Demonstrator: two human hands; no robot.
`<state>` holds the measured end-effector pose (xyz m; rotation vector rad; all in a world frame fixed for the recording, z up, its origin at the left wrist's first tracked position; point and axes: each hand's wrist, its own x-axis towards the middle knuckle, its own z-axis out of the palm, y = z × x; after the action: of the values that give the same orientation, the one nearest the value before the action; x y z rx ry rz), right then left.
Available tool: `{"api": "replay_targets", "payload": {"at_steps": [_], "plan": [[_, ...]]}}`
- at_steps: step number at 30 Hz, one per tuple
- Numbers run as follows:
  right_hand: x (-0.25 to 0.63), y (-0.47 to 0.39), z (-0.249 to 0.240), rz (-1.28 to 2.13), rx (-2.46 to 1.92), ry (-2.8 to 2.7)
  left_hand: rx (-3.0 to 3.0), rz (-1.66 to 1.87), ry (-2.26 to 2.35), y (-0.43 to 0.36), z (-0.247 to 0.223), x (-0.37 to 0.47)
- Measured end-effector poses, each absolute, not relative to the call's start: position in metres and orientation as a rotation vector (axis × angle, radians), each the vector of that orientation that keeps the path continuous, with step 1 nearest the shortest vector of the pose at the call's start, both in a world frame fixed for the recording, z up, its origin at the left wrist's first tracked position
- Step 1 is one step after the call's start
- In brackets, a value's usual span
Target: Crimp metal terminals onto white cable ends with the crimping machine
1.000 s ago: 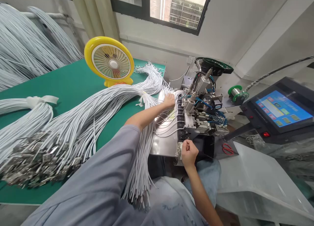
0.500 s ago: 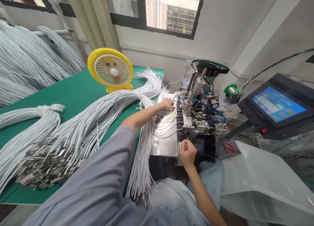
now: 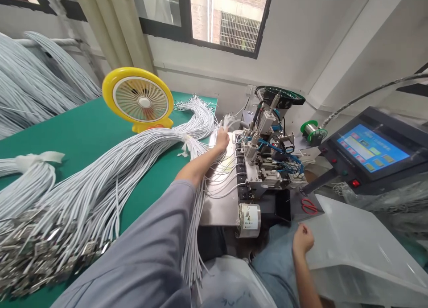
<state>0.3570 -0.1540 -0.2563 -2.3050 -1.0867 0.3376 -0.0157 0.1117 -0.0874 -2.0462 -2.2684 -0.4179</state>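
Observation:
My left hand (image 3: 222, 139) is closed around a bunch of white cables (image 3: 229, 120), whose pale ends stick out beyond the fingers at the far end of the metal plate (image 3: 216, 213). Several single white cables (image 3: 224, 194) run across this plate into a row of black slots (image 3: 244, 188) on the machine (image 3: 264, 156). Over my lap, apart from the machine, my right hand (image 3: 303, 239) is curled into a loose fist; no cable shows in it. Beside my left forearm, a large tied bundle of white cables (image 3: 147, 152) lies on the green table.
A yellow fan (image 3: 137, 99) stands on the green table (image 3: 83, 132). Metal connectors (image 3: 43, 254) cluster at the near left. On the right are a control screen (image 3: 372, 147), red scissors (image 3: 309, 206) and a green wire spool (image 3: 310, 132). A roll with a label (image 3: 249, 219) hangs at the plate's front.
My right hand has moved right and nearer to me, away from the machine's front, uncovering the labelled roll. My left hand has shifted slightly back from the slots, with cable ends now raised above it.

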Motion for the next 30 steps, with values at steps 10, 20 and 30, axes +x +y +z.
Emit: {"api": "replay_targets", "payload": {"at_steps": [10,20,30], "plan": [[0.432,-0.111,-0.306,0.603,-2.491,-1.235,-1.919,-0.353,-2.359,0.123,-0.089,-0.019],[0.435,-0.108,-0.312,0.558,-2.413,-1.499,-1.825,-0.479,-2.306,0.111,-0.079,-0.013],[0.439,-0.130,-0.304,0.453,-2.327,-1.666,-2.341,-0.443,-1.875,0.032,-0.053,-0.032]]}}
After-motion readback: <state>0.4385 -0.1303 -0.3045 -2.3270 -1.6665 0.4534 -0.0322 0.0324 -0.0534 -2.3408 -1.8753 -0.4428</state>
